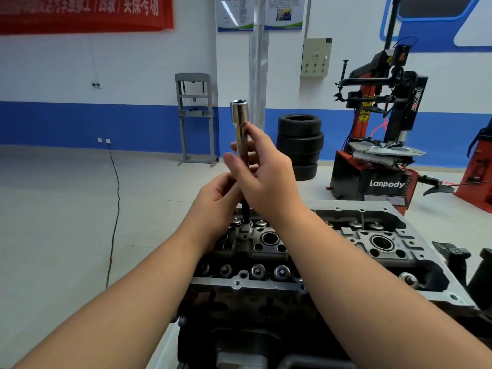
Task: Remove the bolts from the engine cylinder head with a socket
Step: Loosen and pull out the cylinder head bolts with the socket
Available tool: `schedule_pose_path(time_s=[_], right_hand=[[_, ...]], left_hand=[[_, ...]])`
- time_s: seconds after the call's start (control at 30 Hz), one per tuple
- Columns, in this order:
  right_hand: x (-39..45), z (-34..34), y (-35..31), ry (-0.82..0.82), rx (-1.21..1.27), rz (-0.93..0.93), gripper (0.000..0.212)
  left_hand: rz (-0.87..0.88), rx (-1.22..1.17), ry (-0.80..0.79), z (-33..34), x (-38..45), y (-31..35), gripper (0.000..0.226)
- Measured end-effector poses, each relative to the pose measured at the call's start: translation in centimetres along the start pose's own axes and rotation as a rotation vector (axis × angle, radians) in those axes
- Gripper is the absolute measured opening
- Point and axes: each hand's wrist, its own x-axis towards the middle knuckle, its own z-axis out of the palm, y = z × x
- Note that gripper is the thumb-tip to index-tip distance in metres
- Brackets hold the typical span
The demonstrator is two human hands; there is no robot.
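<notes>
In the middle of the frame both hands hold a long socket (241, 134) upright, its chrome open end pointing up and its dark lower shaft running down to the cylinder head (394, 251), which fills the lower centre and right. The right hand (262, 179) has its fingers wrapped around the shaft just below the chrome barrel; the left hand (215, 201) pinches the shaft lower down, its fingers curled on it. The lower tip sits at a bolt (246, 227) near the head's far left edge, though whether it is fully seated there is too small to tell. To do this step well, it seems wise to keep the socket straight in line with the bolt, so that it does not cam off or round the corners, and to steady it low with the left hand while the right turns it. Once the bolt runs free, lifting straight up should keep it from dropping among the valve springs (257, 270) along the near edge.
</notes>
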Motion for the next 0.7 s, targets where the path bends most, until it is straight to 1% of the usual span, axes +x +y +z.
schedule_pose_path(time_s=[0.13,0.17,0.3,0.4,0.5,0.57,0.63,0.7], right_hand=[[0.12,0.15,0.59,0.076,-0.089,-0.106,0.034],[0.1,0.22,0.69,0.071,-0.081,-0.094,0.034],[-0.01,0.17,0.51,0.021,-0.005,0.029,0.046],[-0.01,0.21,0.21,0.04,-0.013,-0.016,0.044],[0.16,0.12,0.51,0.109,-0.069,-0.083,0.036],[0.25,0.04,0.77,0.098,-0.044,-0.052,0.035],[0.25,0.08,0.59,0.053,0.001,0.022,0.041],[0.1,0.18,0.46,0.027,0.022,0.059,0.046]], left_hand=[[-0.015,0.007,0.074,-0.02,0.16,-0.27,0.012],[-0.021,0.001,0.069,0.03,0.13,-0.29,0.013],[-0.031,-0.01,-0.008,-0.09,0.07,-0.18,0.024],[-0.017,-0.009,-0.002,-0.19,0.06,-0.17,0.023],[-0.004,0.003,0.063,-0.18,0.15,-0.29,0.016],[-0.015,0.013,0.067,-0.08,0.12,-0.34,0.014],[-0.035,-0.009,0.027,0.03,-0.01,-0.28,0.02],[-0.04,-0.01,0.006,0.04,-0.09,-0.08,0.022]])
